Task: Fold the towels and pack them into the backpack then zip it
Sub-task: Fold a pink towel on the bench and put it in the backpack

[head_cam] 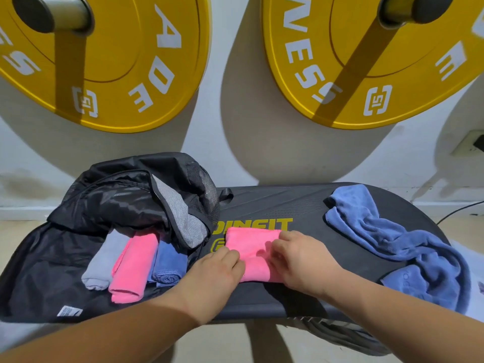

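A folded pink towel (252,247) lies in the middle of the black bench (301,205). My left hand (213,276) grips its left edge and my right hand (301,260) grips its right side, fingers curled onto the cloth. To the left, the black backpack (117,195) lies open. Inside it sit three folded towels side by side: a grey one (100,265), a pink one (133,265) and a blue one (169,263). An unfolded blue towel (392,239) lies crumpled on the bench's right end.
Two yellow weight plates (131,61) (366,61) hang on the wall above the bench. A wall socket (468,145) with a cable is at the far right. The floor shows below the bench's near edge.
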Available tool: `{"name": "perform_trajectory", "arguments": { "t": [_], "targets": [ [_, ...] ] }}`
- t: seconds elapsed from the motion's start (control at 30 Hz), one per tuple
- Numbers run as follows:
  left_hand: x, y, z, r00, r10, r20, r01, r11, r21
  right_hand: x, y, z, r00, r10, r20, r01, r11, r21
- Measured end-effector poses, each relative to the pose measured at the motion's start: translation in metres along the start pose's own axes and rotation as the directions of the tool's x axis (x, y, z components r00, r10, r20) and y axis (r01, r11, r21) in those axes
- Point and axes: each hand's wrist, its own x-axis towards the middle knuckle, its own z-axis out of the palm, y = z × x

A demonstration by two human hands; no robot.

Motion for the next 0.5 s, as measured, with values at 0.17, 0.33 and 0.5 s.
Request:
{"name": "perform_trajectory", "arguments": {
  "t": [0.17, 0.33, 0.5],
  "targets": [
    [0.005, -0.005, 0.003, 0.992, -0.117, 0.044, 0.122, 0.983, -0.136, -0.01, 0.008, 0.005, 0.984, -0.161, 0.073, 0.173, 0.963, -0.208],
    [0.011, -0.01, -0.01, 0.928, -0.315, 0.2, 0.373, 0.804, -0.462, -0.004, 0.002, -0.014, 0.959, 0.107, 0.262, -0.132, 0.988, 0.083],
    [0.012, -0.015, -0.009, 0.82, -0.442, 0.364, 0.556, 0.462, -0.692, 0.005, 0.008, -0.026, 0.811, 0.284, 0.51, -0.518, 0.755, 0.402]
  ]
}}
